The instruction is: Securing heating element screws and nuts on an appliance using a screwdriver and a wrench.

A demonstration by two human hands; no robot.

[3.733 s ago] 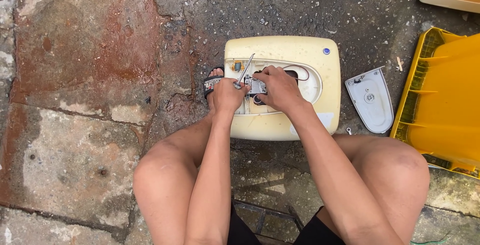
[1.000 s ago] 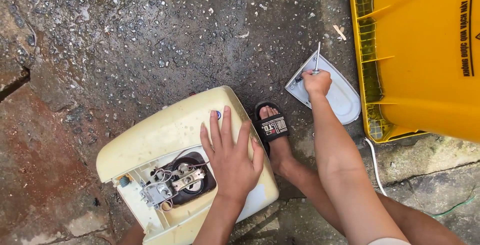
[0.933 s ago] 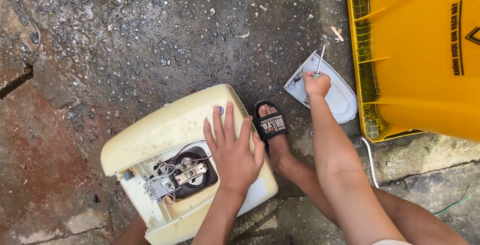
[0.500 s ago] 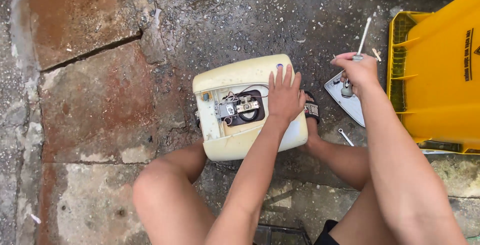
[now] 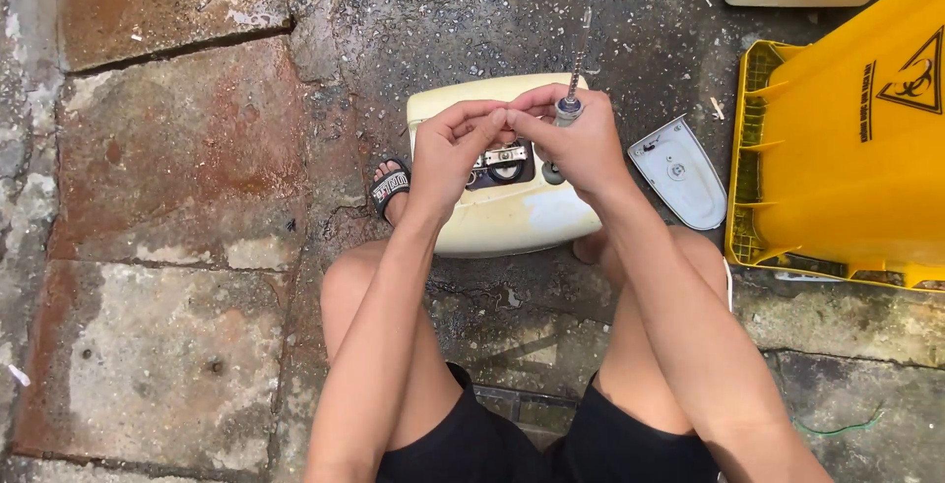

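Holding: right hand grips screwdriver (shaft upward)
Left hand: fingertips pinched against right fingertips
Below: cream casing

Both hands cover part of the cream casing's opening; the yellow bin is cut off at the right edge.

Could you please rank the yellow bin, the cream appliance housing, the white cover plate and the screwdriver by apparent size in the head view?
1. Yellow bin, partly cut off by the frame
2. Cream appliance housing, partly hidden by the hands
3. White cover plate
4. Screwdriver, held in the right hand nearer the camera, yet thinnest
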